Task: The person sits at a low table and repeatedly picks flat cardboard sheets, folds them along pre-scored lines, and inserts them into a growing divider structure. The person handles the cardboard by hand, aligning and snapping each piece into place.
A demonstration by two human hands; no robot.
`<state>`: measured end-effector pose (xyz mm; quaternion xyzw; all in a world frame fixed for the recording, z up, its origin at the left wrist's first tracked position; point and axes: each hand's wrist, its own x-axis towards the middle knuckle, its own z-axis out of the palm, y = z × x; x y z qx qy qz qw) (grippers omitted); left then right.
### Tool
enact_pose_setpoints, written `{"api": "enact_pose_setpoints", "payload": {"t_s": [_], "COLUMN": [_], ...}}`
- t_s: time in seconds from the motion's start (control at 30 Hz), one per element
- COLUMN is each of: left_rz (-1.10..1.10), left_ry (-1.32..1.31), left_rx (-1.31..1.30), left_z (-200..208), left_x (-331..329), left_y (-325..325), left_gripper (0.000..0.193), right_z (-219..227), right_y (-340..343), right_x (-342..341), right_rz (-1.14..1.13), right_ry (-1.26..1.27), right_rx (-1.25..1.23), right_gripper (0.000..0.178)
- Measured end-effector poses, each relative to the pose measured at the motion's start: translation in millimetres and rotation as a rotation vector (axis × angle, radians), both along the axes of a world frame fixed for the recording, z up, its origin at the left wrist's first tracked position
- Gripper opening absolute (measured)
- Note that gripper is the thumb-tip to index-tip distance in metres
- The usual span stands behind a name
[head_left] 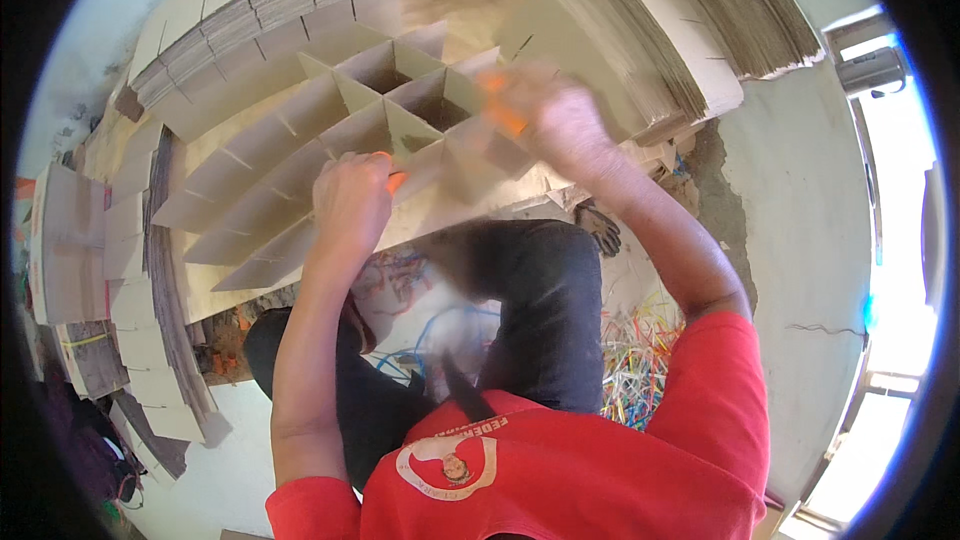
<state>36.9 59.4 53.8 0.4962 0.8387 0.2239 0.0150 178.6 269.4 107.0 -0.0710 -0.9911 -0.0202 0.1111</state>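
A partly interlocked grid of slotted cardboard dividers [290, 130] stands on a low work surface in front of me. At its near side, my left hand [350, 195] is closed, its fingers curled at the top edge of a cardboard divider strip [400, 130]. Orange covers show on its fingertips. My right hand [560, 125] is over the right part of the grid, smeared by motion, with orange on its fingers too. A blurred cardboard strip [485, 155] lies just below it; whether that hand grips it is unclear.
Stacked slotted cardboard strips [285, 0] line the back, with more cardboard stacks [640, 40] at the right. Further strips [145, 290] stand at the left. A dark glove [598, 228] lies by my knee. Colourful straps or shreds [635, 360] litter the floor.
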Motion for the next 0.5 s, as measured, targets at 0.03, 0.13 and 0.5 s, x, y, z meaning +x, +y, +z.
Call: {"api": "enact_pose_setpoints", "payload": {"t_s": [0.03, 0.13, 0.5], "left_rz": [-0.010, -0.027, -0.006], "left_ry": [0.028, 0.087, 0.131], "left_rx": [0.052, 0.126, 0.156], "left_z": [0, -4, -8], "left_x": [1, 3, 7], "left_y": [-3, -7, -15], "left_gripper": [0.018, 0.021, 0.025], "right_z": [-4, -36, -91], "right_y": [27, 91, 86], "right_x": [15, 51, 62], "right_rz": [-0.119, -0.562, -0.512], "right_ry": [0.112, 0.249, 0.031], "right_rx": [0.104, 0.226, 0.479], "right_gripper": [0.036, 0.047, 0.045]}}
